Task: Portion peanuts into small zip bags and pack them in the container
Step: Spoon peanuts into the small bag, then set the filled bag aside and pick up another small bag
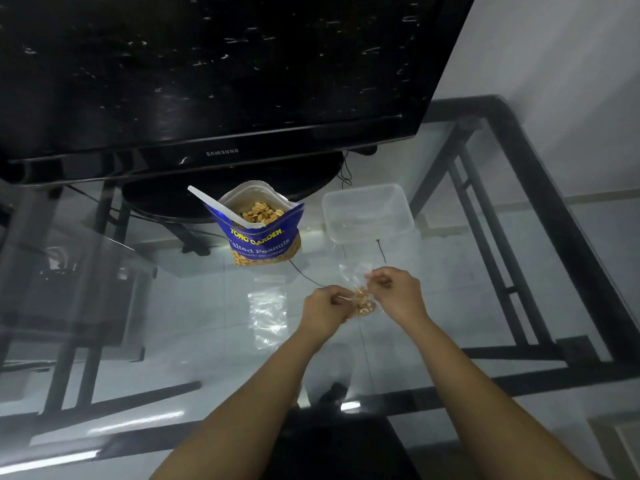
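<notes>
Fingers [335,296] of the left hand [323,306] are curled and pinch the left edge of a small zip bag [356,311]. Right hand [398,292] is also curled, thumb and fingers pinching the bag's right side near its top. The bag hangs between the two hands, clear of the table surface and touching both. A clump of peanuts [363,304] sits in its lower part, level with the knuckles on either side. The clear upper part sticks up past the right fingertips. Whether the zip strip is pressed closed: cannot tell.

Television [207,64]: black, screen dark, fills the upper left; stands at the far side of the table.
Glass table [519,237]: clear top, black frame, tiled floor visible through it.
Container [367,213]: clear plastic, rectangular, open-topped; beyond the right hand, well apart from the held bag.
Peanut packet [263,237]: blue, upright, mouth open with nuts showing; just left of the container, beyond the left hand.
Spare zip bags [268,311]: clear, flat on the glass, just left of the left hand.
Spoon [221,207]: white, bowl inside the packet, handle leaning out to the upper left.
</notes>
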The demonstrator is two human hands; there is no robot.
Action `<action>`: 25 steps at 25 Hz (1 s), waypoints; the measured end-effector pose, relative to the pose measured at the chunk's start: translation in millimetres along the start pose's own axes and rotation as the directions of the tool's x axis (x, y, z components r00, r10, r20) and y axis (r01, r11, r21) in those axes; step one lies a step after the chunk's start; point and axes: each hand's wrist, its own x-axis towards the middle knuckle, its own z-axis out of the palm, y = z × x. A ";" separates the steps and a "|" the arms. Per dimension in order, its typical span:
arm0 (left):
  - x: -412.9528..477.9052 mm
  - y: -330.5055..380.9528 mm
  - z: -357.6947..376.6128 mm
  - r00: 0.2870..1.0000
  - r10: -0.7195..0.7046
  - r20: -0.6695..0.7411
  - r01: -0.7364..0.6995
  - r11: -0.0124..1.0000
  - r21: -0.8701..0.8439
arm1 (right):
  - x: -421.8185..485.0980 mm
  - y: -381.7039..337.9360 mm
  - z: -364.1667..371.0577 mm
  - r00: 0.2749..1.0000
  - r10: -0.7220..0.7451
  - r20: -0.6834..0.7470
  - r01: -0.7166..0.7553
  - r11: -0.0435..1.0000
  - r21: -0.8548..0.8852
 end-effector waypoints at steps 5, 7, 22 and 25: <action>7.4 -13.7 17.1 0.996 0.063 -0.065 -0.049 0.980 0.193 | 3.6 13.1 6.4 0.997 -0.002 -0.082 -0.016 0.977 -0.214; 6.2 -14.7 20.4 0.994 0.078 -0.078 -0.058 0.971 0.230 | 5.6 14.8 9.9 0.997 -0.005 -0.071 -0.013 0.968 -0.250; -11.2 -85.6 -123.7 0.852 0.494 -0.171 -0.164 0.564 0.810 | -45.5 -13.4 116.0 0.816 -0.443 0.370 0.552 0.787 -0.274; -11.4 -88.1 -123.3 0.835 0.529 -0.151 -0.212 0.563 0.799 | -43.2 -18.2 128.9 0.844 -0.393 0.364 0.514 0.787 -0.342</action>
